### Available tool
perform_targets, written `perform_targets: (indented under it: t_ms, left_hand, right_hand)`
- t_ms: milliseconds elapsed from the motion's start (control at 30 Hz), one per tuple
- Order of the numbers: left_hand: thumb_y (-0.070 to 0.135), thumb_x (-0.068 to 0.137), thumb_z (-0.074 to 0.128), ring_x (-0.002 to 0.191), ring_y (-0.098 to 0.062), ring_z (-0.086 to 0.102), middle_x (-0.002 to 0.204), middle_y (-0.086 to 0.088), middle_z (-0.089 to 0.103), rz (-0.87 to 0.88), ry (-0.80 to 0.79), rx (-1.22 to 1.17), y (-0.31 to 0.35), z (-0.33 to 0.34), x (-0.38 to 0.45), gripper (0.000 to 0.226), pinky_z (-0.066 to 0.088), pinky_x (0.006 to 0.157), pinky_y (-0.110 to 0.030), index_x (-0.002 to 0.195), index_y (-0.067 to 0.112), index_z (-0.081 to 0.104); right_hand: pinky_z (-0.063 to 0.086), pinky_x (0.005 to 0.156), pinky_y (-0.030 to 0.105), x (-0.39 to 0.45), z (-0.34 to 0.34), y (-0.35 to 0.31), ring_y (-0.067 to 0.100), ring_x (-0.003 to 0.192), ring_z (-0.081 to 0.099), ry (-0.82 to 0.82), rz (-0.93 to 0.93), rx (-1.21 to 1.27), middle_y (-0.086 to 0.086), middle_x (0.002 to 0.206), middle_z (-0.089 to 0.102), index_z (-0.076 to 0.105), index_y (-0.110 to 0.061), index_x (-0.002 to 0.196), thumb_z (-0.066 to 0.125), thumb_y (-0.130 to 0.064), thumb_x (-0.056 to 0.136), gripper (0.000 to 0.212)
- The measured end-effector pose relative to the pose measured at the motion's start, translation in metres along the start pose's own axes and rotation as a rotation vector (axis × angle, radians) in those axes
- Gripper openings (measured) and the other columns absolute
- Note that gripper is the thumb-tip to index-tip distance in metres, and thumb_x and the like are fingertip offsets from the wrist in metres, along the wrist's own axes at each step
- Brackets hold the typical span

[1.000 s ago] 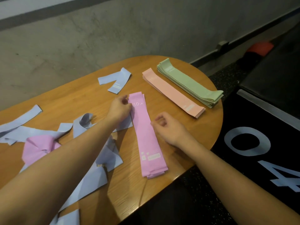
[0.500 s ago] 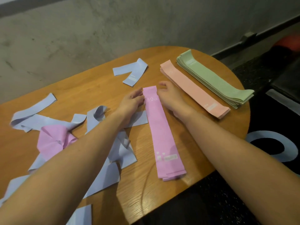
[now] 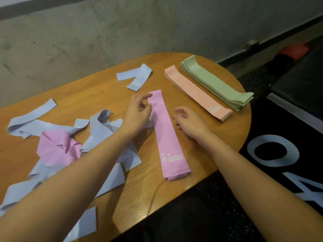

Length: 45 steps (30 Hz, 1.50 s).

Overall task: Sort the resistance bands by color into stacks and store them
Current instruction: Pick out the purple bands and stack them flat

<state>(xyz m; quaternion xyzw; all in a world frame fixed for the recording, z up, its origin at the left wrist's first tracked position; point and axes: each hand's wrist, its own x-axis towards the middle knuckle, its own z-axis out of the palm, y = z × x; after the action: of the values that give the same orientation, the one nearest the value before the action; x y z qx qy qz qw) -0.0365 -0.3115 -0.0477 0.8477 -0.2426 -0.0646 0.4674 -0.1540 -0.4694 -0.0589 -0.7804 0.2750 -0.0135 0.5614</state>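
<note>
Hands have just left the pink stack (image 3: 167, 135); I see my right hand (image 3: 190, 122) drawn back beside it, my left hand (image 3: 138, 112) at its far corner, fingers loose, holding nothing; stack looks squared, loose blue bands (image 3: 104, 130) remain unsorted.

Dim, even indoor light with a warm cast, no glare anywhere. The worktop (image 3: 90, 95) shows only soft, faint shadows under the forearms and beside the pink stack (image 3: 167, 137). Fine print on the bands is smeared (mild blur overall). Wide-angle bending curves the wall line and stretches the arms near the lower edges; the right-hand floor falls dark.
</note>
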Motion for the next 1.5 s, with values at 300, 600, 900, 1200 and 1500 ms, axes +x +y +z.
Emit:
perform_targets:
  t_ms: [300,600,900,1200,1500]
  left_hand:
    - [0.029,0.098,0.052,0.072,-0.008,0.057,0.103,0.005,0.064,0.033,-0.352,0.368,0.017,-0.001,-0.105,0.027,0.052,0.073,-0.032,0.125,0.029,0.056]
    - [0.022,0.097,0.055,0.090,-0.011,0.057,0.111,-0.001,0.060,0.026,-0.340,0.251,0.029,0.015,-0.134,0.026,0.044,0.071,-0.020,0.122,0.023,0.059]
    - [0.027,0.099,0.052,0.091,-0.010,0.064,0.118,0.008,0.061,-0.016,-0.241,0.196,0.020,-0.031,-0.134,0.023,0.058,0.085,-0.036,0.120,0.029,0.062]
    - [0.021,0.091,0.056,0.096,-0.014,0.061,0.099,0.015,0.066,0.153,0.112,0.287,-0.041,-0.129,-0.139,0.019,0.051,0.081,-0.036,0.104,0.022,0.069]
    - [0.034,0.084,0.058,0.102,-0.025,0.057,0.115,-0.001,0.061,0.017,0.277,0.351,-0.130,-0.191,-0.178,0.034,0.046,0.086,-0.039,0.113,0.016,0.064]
  right_hand:
    - [0.052,0.060,0.035,-0.070,-0.007,0.020,0.017,0.066,0.063,-0.052,-0.011,-0.225,-0.004,0.090,0.065,0.058,-0.026,0.118,0.058,-0.032,0.097,0.022]
    - [0.053,0.095,0.034,-0.108,0.002,0.016,0.013,0.109,0.061,-0.066,-0.038,-0.248,-0.002,0.124,0.062,0.060,-0.024,0.126,0.057,-0.028,0.098,0.028]
    - [0.051,0.086,0.029,-0.115,0.013,-0.004,0.009,0.108,0.056,0.038,-0.171,-0.299,-0.008,0.127,0.057,0.058,-0.032,0.125,0.058,-0.028,0.098,0.027]
    - [0.048,0.075,0.023,-0.100,0.089,-0.053,0.004,0.086,0.061,-0.035,-0.344,-0.153,-0.013,0.104,0.066,0.065,-0.033,0.106,0.058,-0.018,0.094,0.020]
    - [0.053,0.085,0.027,-0.087,0.188,-0.103,0.011,0.097,0.065,-0.260,-0.501,-0.194,-0.014,0.100,0.067,0.065,-0.026,0.108,0.061,-0.016,0.095,0.018]
